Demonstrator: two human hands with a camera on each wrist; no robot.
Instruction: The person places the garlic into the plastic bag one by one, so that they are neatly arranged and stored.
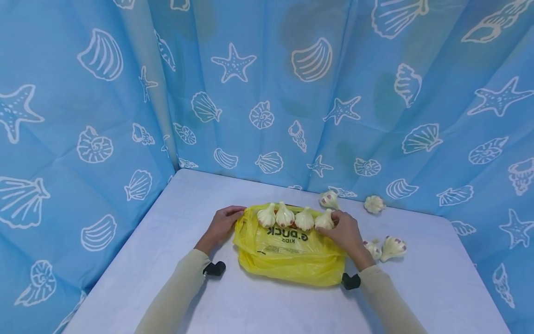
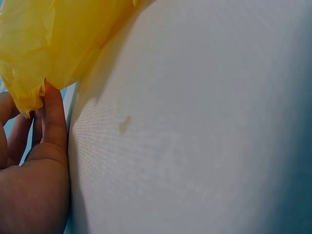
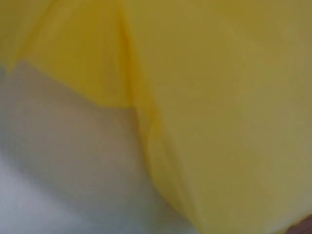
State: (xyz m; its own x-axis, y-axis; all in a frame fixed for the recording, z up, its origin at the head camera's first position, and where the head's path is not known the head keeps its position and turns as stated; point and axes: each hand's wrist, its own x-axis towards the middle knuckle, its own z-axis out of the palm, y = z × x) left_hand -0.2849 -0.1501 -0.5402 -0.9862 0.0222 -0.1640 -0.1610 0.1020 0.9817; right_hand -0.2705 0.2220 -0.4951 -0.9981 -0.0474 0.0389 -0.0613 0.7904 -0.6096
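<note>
A yellow plastic bag (image 1: pixel 292 269) with dark printed letters lies on the table, and several white garlic bulbs (image 1: pixel 285 216) rest in a row along its far part. At the bag's left far corner, my left hand (image 1: pixel 222 226) pinches the plastic; in the left wrist view its fingers (image 2: pixel 54 114) meet the bag's gathered corner (image 2: pixel 29 100). Over the right end of the row, my right hand (image 1: pixel 347 234) grips the rightmost garlic bulb (image 1: pixel 324 220) between thumb and fingers. The right wrist view shows mostly blurred yellow plastic (image 3: pixel 219 107), so the grip is hidden there.
Loose garlic bulbs lie right of and behind the bag: one bulb (image 1: pixel 329 200) just beyond it, another (image 1: pixel 374 204) by the curtain, and one more (image 1: pixel 393 248) beside my right wrist, partly hiding a neighbour. A blue shell-patterned curtain (image 1: pixel 258 139) borders the white table (image 1: pixel 200 185).
</note>
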